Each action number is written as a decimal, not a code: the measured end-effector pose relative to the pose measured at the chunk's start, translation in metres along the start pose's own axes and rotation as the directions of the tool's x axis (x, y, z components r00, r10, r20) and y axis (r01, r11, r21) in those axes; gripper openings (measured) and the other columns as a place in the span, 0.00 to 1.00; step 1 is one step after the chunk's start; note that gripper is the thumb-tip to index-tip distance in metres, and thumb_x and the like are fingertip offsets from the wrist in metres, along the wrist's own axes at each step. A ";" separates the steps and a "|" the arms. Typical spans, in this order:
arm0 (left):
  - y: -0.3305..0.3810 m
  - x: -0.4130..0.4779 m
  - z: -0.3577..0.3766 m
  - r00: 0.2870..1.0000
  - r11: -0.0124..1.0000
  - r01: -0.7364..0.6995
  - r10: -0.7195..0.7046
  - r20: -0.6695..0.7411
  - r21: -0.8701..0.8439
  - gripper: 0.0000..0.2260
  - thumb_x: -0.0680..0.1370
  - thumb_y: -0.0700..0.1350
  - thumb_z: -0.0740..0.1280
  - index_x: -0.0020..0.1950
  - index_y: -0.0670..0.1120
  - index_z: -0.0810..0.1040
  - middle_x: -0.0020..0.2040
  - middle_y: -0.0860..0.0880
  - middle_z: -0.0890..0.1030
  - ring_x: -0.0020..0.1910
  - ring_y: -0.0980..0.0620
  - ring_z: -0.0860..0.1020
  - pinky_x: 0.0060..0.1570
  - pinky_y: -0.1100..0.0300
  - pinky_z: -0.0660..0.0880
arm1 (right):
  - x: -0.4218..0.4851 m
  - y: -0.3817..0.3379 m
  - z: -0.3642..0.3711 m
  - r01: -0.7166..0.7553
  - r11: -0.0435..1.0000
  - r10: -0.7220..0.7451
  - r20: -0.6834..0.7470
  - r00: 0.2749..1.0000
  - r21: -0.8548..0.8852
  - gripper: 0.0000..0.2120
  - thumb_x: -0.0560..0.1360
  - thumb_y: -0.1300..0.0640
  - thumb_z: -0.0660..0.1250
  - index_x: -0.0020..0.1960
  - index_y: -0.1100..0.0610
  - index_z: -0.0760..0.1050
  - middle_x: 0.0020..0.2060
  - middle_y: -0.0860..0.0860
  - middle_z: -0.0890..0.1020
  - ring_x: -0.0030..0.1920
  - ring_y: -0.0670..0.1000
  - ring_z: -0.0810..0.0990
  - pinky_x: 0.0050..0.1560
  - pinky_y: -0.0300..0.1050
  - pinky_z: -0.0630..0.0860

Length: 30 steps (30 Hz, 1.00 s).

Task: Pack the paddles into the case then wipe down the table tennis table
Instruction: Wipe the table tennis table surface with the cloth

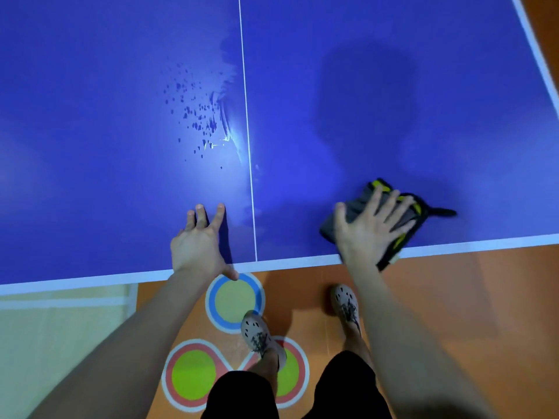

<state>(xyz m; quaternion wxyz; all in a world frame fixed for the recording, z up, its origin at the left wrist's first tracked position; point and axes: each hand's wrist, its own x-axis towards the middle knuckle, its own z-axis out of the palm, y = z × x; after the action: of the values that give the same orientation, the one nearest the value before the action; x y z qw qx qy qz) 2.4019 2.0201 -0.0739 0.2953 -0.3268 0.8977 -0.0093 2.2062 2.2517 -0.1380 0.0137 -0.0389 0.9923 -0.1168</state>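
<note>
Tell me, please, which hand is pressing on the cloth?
The right hand, spread flat on the grey-and-yellow cloth by the near edge of the table; the left hand rests on bare blue surface.

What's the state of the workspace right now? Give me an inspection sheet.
Surface: blue table tennis table; droplets and a wet streak just left of the white centre line.
Job's things: grey cloth with yellow-green trim lies by the near edge, right of the centre line; paddles and case not in view.
Clutter: nothing seen.
Hands: left hand rests on the table at the near edge, fingers spread, holding nothing; right hand presses flat on the cloth.
Cables: nothing seen.
Surroundings: orange floor with painted circles; the person's shoes below the table edge.
</note>
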 end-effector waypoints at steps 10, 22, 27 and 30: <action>-0.009 -0.001 0.003 0.999 0.999 -0.026 0.026 -0.026 0.021 0.77 0.49 0.84 0.73 0.86 0.59 0.34 0.88 0.47 0.48 0.87 0.47 0.51 0.48 0.52 0.81 | -0.040 0.006 0.014 0.740 0.670 -0.742 0.071 0.667 0.053 0.31 0.83 0.34 0.64 0.82 0.45 0.71 0.86 0.49 0.65 0.88 0.54 0.52 0.82 0.76 0.51; -0.012 0.000 0.005 0.999 1.000 -0.023 0.022 -0.043 -0.022 0.76 0.50 0.82 0.76 0.86 0.59 0.36 0.88 0.47 0.48 0.87 0.47 0.51 0.52 0.50 0.78 | -0.112 -0.074 0.039 0.618 0.786 -0.617 0.088 0.782 0.016 0.32 0.86 0.38 0.58 0.87 0.48 0.61 0.88 0.56 0.55 0.89 0.60 0.46 0.83 0.76 0.46; -0.007 0.000 0.002 1.000 1.000 -0.011 0.011 -0.015 -0.010 0.77 0.50 0.82 0.76 0.86 0.59 0.36 0.88 0.47 0.46 0.87 0.47 0.49 0.50 0.52 0.78 | -0.053 -0.088 0.046 0.816 0.577 -0.810 0.141 0.569 0.027 0.31 0.87 0.35 0.56 0.86 0.44 0.62 0.88 0.52 0.57 0.89 0.57 0.49 0.82 0.76 0.49; -0.007 0.001 0.003 1.000 1.000 -0.011 0.011 -0.019 -0.005 0.77 0.50 0.81 0.77 0.86 0.59 0.35 0.88 0.47 0.45 0.87 0.48 0.49 0.49 0.53 0.78 | 0.004 -0.159 0.060 0.725 0.688 -0.724 0.115 0.680 0.046 0.31 0.86 0.35 0.53 0.86 0.44 0.62 0.88 0.52 0.58 0.88 0.58 0.49 0.82 0.76 0.43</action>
<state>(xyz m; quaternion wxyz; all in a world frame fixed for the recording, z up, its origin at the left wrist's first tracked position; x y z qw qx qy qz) 2.4073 2.0145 -0.0750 0.2860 -0.3225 0.9023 -0.0082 2.2164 2.0839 -0.1594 0.0277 -0.4350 0.8935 -0.1084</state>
